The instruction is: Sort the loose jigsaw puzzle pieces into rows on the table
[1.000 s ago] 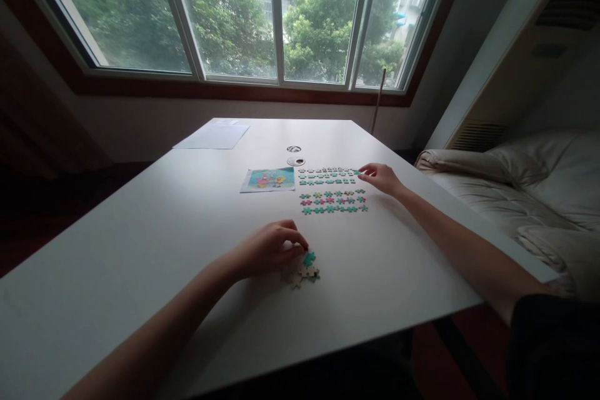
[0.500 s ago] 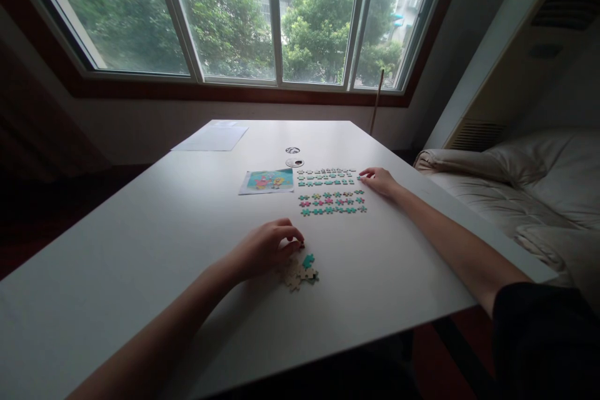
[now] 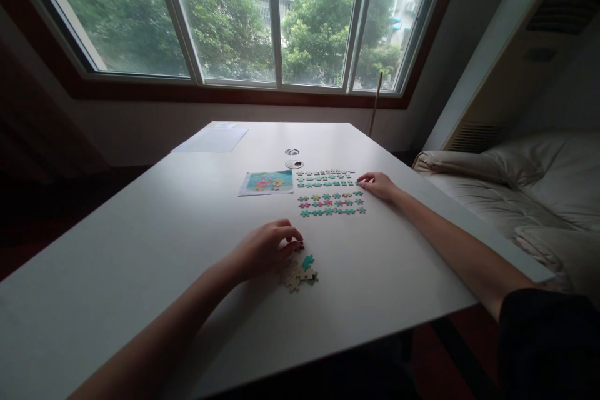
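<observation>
My left hand (image 3: 265, 251) rests on the white table (image 3: 140, 250) with its fingers curled, the fingertips pinched at the top of a small cluster of joined puzzle pieces (image 3: 300, 272). My right hand (image 3: 379, 185) reaches far forward, its fingers bent at the right end of the rows of loose puzzle pieces (image 3: 330, 192), teal, pink and yellow. What the right fingertips grip, if anything, is too small to see. A colourful reference picture (image 3: 267, 182) lies left of the rows.
A sheet of paper (image 3: 210, 137) lies at the table's far left. Two round cable openings (image 3: 293, 158) sit beyond the rows. A wooden stick (image 3: 374, 103) leans near the window. A cream cushion (image 3: 520, 181) and a tall air conditioner (image 3: 515, 56) stand to the right.
My right hand has drawn back a little from the far row toward the nearer rows. My left hand's fingertips shifted slightly up off the teal piece of the cluster.
</observation>
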Demonstrator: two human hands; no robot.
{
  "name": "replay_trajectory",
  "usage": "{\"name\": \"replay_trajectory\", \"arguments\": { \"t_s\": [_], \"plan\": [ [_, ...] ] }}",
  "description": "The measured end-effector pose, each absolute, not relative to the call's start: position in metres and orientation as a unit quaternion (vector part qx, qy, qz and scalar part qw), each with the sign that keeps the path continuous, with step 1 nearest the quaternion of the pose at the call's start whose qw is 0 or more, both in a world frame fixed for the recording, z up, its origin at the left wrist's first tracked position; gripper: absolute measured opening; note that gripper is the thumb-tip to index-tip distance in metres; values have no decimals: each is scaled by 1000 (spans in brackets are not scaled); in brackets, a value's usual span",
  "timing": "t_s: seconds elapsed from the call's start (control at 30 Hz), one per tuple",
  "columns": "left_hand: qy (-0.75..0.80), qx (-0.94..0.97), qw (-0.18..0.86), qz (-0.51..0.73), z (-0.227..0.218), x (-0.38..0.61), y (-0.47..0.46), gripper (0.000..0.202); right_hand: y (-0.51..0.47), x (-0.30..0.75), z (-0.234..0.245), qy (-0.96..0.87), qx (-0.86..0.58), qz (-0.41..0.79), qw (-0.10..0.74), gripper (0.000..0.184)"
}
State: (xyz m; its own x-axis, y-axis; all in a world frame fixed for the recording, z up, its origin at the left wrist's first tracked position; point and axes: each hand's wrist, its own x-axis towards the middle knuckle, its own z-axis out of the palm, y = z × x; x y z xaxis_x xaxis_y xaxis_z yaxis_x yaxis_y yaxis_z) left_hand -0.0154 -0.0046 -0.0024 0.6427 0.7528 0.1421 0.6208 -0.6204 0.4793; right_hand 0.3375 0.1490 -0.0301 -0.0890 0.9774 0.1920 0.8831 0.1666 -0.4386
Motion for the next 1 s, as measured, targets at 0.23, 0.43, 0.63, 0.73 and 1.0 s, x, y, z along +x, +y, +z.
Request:
{"name": "replay_trajectory", "arguments": {
  "t_s": [0.23,0.43,0.63,0.73,1.0],
  "plan": [
    [389,887,191,163,-5,-16,-5,19,153,331,-28,-746,-613,117,232,35],
    [386,887,192,162,-6,-16,-4,19,166,326,-27,-762,-593,157,207,36],
    [385,887,191,169,-6,-15,-4,20,178,325,-18,-751,-592,228,184,30],
    [386,887,191,168,-6,-14,-4,20,181,323,-17,-736,-595,263,188,28],
    [384,886,197,172,-7,-15,-2,20,174,321,-23,-698,-587,312,266,29]
  ]
}}
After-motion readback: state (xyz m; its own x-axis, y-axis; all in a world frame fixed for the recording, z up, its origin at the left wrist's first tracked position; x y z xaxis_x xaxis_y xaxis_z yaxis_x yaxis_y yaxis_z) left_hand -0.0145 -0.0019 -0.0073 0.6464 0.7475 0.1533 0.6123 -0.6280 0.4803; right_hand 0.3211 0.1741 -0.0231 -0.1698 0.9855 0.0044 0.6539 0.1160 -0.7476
